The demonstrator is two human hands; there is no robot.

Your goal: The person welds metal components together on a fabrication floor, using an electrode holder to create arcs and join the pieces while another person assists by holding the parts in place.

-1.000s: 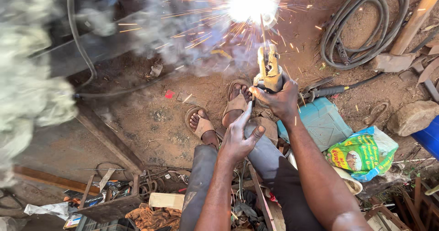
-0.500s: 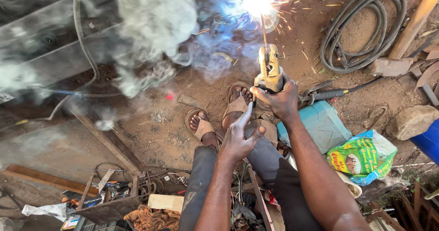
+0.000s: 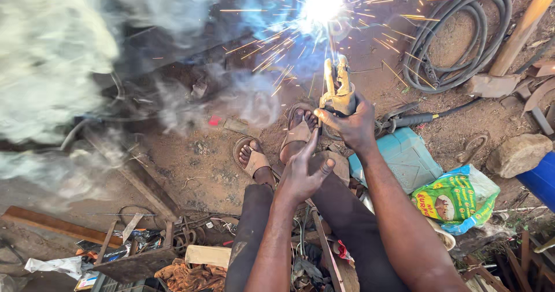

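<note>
**Sparks fly at yard weld**

My right hand (image 3: 354,125) is clamped round the yellow holder (image 3: 339,90), rod (image 3: 332,42) pointing away from me into a white arc (image 3: 321,4) w/ sparks spraying out over the dirt. My left hand (image 3: 303,173) hangs just below and beside the right, fingers loose and apart, index raised toward the holder, gripping nothing. Smoke (image 3: 52,67) drifts thick across the left side, hiding most of the metal there. Both my feet in sandals (image 3: 254,158) rest on the ground between hands and arc. Coiled hose (image 3: 457,38) lies top right, well apart from the weld. A teal can (image 3: 404,159) sits just beside my right forearm, a green-yellow bag (image 3: 459,196) next to it, a rock (image 3: 517,153) beyond. Scrap and rags (image 3: 185,272) sit near my knees, bottom left.
</note>
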